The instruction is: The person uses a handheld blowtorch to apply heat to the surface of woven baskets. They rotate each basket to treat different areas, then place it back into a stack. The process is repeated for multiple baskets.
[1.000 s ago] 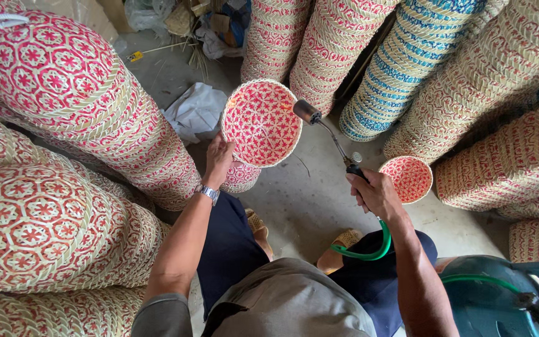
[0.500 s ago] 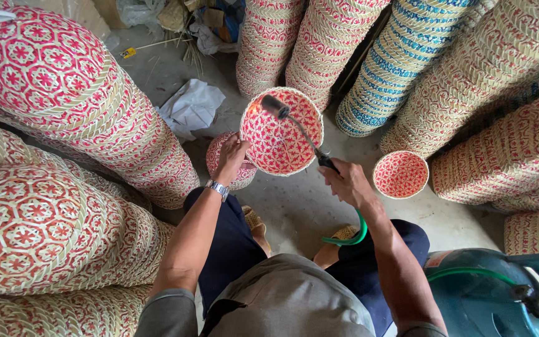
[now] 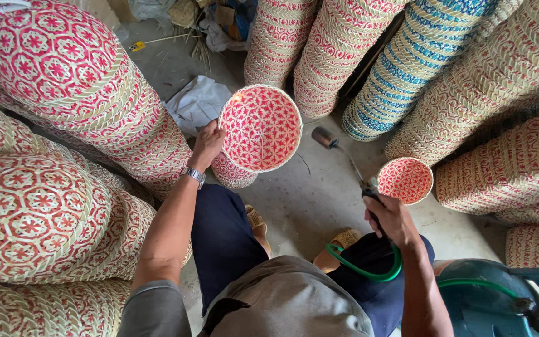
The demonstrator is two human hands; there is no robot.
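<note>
Between tall stacks of woven baskets, the left hand point(image 3: 206, 145) grips the rim of a round red-and-natural woven bamboo basket point(image 3: 261, 128), tilted over bare concrete floor point(image 3: 319, 200). Its rim stands clear of the stacks behind. The right hand point(image 3: 389, 217) is clenched around a long-necked gas torch point(image 3: 344, 156); half a second ago its nozzle reached inside the basket, now it sits just beside it
</note>
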